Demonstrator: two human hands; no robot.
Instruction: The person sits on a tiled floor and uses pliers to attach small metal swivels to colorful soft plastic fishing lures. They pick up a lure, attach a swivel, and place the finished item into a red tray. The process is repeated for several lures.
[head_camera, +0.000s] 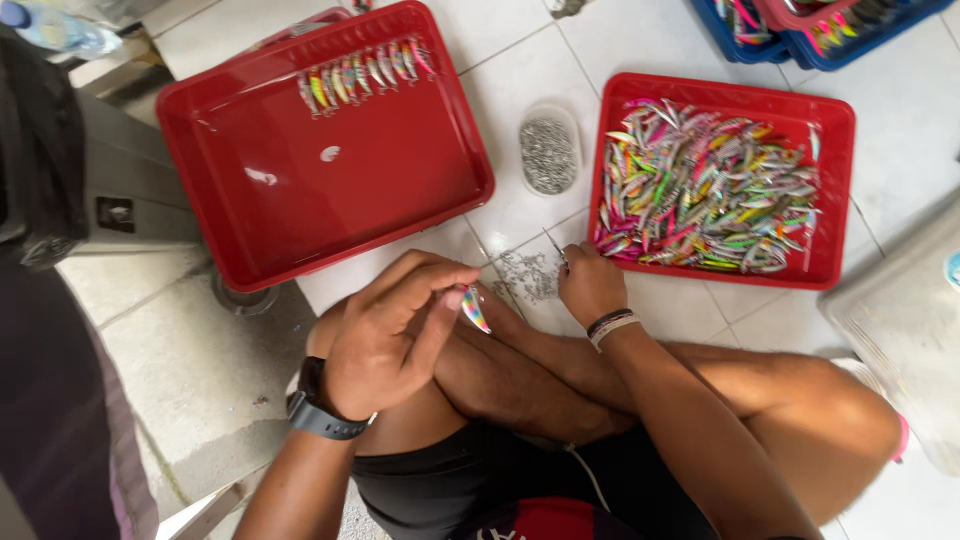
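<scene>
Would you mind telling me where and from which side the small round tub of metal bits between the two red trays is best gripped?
Probably by its rim or side wall, from directly above: the tub stands upright and open, full of loose metal bits, with red trays close on both sides, so a level grip seems safest.

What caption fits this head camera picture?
Left hand holds a colourful fishing lure; right hand picks at small metal bits between two red trays.
</scene>
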